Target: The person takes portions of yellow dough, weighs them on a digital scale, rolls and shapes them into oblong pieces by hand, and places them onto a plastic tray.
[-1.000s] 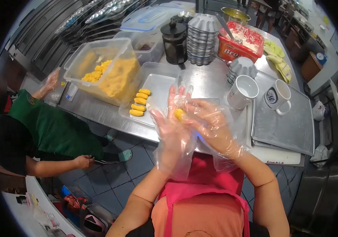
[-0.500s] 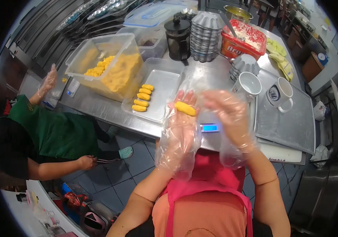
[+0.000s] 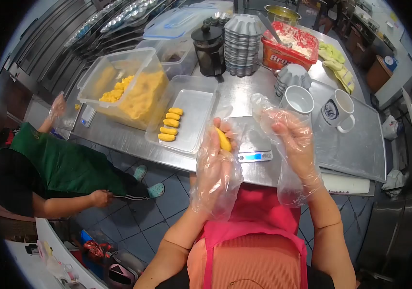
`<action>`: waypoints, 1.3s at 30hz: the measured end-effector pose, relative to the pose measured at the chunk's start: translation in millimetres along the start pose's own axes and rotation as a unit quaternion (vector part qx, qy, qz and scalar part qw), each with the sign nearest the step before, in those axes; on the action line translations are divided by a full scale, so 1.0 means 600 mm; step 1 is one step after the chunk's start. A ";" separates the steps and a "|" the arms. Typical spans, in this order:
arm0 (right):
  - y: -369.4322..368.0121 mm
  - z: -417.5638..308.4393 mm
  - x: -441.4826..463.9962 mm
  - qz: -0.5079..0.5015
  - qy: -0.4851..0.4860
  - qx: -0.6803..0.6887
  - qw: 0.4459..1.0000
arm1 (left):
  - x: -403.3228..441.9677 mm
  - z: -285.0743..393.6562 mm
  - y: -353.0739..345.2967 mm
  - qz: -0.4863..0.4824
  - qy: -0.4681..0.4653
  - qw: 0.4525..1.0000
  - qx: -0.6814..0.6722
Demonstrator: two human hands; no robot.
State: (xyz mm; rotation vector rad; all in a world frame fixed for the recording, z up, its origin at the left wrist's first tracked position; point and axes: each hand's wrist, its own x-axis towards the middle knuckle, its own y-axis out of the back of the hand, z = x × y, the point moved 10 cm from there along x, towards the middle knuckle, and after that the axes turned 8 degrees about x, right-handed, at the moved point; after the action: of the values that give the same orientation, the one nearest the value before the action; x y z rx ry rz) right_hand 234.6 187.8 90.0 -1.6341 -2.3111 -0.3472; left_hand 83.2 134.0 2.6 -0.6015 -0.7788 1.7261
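Note:
A small yellow dough roll point(image 3: 223, 140) lies in my left hand point(image 3: 214, 156), its gloved fingers curled round it. My right hand point(image 3: 293, 139), also in a loose clear plastic glove, is raised to the right of a small digital scale point(image 3: 255, 156); its fingers are curled inward and hold nothing that I can make out. The scale has a lit blue display and sits between the hands. Left of my left hand, a clear shallow tray point(image 3: 195, 108) holds several yellow rolls point(image 3: 169, 130) in a column. Behind it, a big clear tub point(image 3: 90, 100) contains yellow dough point(image 3: 143, 98).
Fluted metal moulds point(image 3: 241, 48), a black French press point(image 3: 209, 53) and a red tub point(image 3: 288, 48) stand at the back. Two mugs point(image 3: 297, 100) and flat metal trays point(image 3: 355, 149) are on the right. A co-worker in a green apron point(image 3: 66, 161) stands at the left.
The roll was between both hands, then lay on my open left palm; now my left fingers curl round it. My right hand has moved away to the right, uncovering the scale.

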 end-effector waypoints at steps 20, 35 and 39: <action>-0.178 0.048 -0.074 -0.318 0.175 -0.282 0.888 | -0.007 -0.031 -0.031 -0.104 0.082 0.988 -0.073; -0.031 0.068 0.000 -0.119 0.015 -0.050 0.992 | 0.022 -0.041 -0.009 -0.051 0.071 0.989 -0.120; -0.075 0.026 -0.018 -0.141 0.119 -0.263 0.947 | 0.021 -0.045 -0.027 -0.076 0.048 0.993 -0.075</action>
State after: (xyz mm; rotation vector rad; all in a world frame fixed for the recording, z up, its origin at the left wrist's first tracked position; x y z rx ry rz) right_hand 193.9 169.1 69.8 -1.3490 -2.3834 -1.2464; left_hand 109.4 154.6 -2.9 -0.7023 -0.8687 1.4982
